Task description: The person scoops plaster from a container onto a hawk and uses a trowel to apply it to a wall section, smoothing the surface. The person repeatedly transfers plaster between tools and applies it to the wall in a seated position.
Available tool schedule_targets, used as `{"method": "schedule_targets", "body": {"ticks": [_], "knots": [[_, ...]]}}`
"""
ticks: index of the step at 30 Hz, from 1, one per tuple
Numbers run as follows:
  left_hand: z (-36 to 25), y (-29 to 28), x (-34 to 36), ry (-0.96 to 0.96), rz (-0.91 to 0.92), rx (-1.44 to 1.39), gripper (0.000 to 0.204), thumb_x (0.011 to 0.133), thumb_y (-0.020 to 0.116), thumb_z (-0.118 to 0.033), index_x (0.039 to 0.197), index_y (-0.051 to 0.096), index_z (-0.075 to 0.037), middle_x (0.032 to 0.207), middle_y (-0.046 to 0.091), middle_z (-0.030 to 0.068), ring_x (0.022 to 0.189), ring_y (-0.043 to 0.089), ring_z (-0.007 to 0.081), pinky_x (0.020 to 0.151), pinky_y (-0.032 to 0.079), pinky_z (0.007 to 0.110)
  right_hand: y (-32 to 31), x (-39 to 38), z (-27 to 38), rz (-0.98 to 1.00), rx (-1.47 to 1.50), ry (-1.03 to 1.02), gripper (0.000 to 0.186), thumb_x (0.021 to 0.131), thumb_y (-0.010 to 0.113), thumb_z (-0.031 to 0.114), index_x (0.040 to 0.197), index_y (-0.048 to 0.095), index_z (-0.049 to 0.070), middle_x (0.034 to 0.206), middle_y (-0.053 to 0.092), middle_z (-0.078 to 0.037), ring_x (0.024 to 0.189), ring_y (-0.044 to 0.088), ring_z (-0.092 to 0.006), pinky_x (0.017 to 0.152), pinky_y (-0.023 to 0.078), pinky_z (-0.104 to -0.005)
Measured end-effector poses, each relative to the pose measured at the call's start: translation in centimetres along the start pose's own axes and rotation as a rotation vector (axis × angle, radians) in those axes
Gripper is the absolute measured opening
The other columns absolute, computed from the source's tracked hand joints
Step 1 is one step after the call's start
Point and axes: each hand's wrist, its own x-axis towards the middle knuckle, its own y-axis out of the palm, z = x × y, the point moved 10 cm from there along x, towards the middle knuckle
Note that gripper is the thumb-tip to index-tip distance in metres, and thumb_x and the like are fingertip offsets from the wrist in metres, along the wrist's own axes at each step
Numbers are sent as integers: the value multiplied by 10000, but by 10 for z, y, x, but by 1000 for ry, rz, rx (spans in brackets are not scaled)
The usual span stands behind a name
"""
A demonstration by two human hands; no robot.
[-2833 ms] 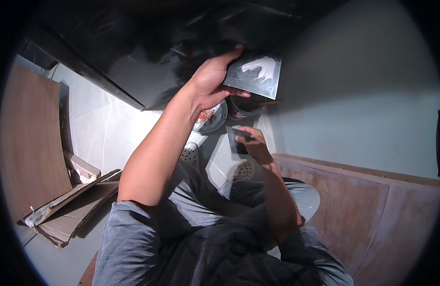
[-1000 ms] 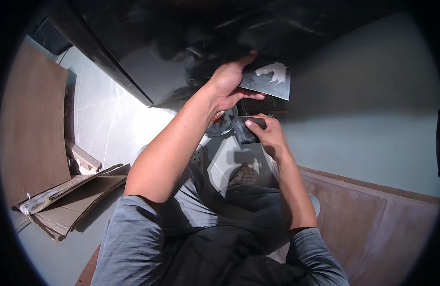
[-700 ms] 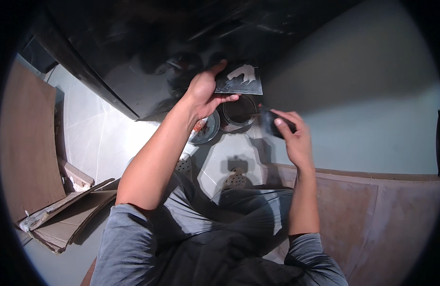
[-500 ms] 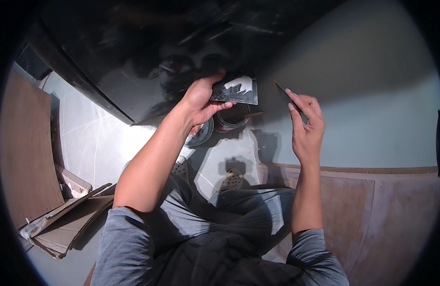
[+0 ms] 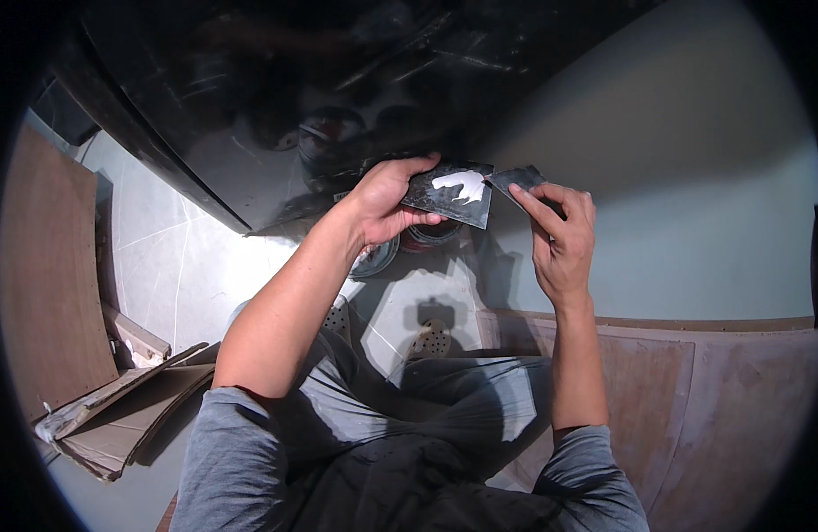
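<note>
We see harsh glare whitening the pale floor (image 5: 187, 257), dim reflections in the dark glossy panel (image 5: 276, 89), white paste (image 5: 462, 185) shining bright, a soft-edged shadow (image 5: 639, 124) over the wall (image 5: 693, 248), our corners black, edges curving.

Bare left hand (image 5: 382, 199) and right hand (image 5: 564, 248); behind them we wear grey short sleeves (image 5: 232, 452), dark shirt front (image 5: 400, 488), grey trousers (image 5: 334, 408); below, between hands and trousers, pale perforated shoes (image 5: 434, 338).

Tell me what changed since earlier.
The right hand has carried the dark scraper up and rightward, from below the metal plate to beside its right edge. Nothing was released: the left hand still grips the plate, white paste on it; the cardboard lies unmoved.
</note>
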Motion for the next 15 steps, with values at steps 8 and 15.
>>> {"method": "schedule_targets", "body": {"ticks": [8, 15], "knots": [[5, -1, 5, -33, 27, -91, 283, 1066, 531, -239, 1122, 628, 21, 935, 730, 156, 705, 731, 232, 543, 637, 301, -5, -5, 1, -19, -44, -37, 543, 763, 661, -54, 1183, 783, 269, 1052, 682, -14, 950, 562, -228, 899, 399, -378], [4, -1, 5, -42, 61, -157, 298, 1077, 494, -235, 1173, 603, 25, 946, 726, 169, 681, 723, 244, 501, 605, 308, -10, -11, -7, 13, -110, -96, 507, 782, 662, -42, 1174, 785, 257, 1035, 680, -11, 933, 563, -234, 895, 401, -369]]}}
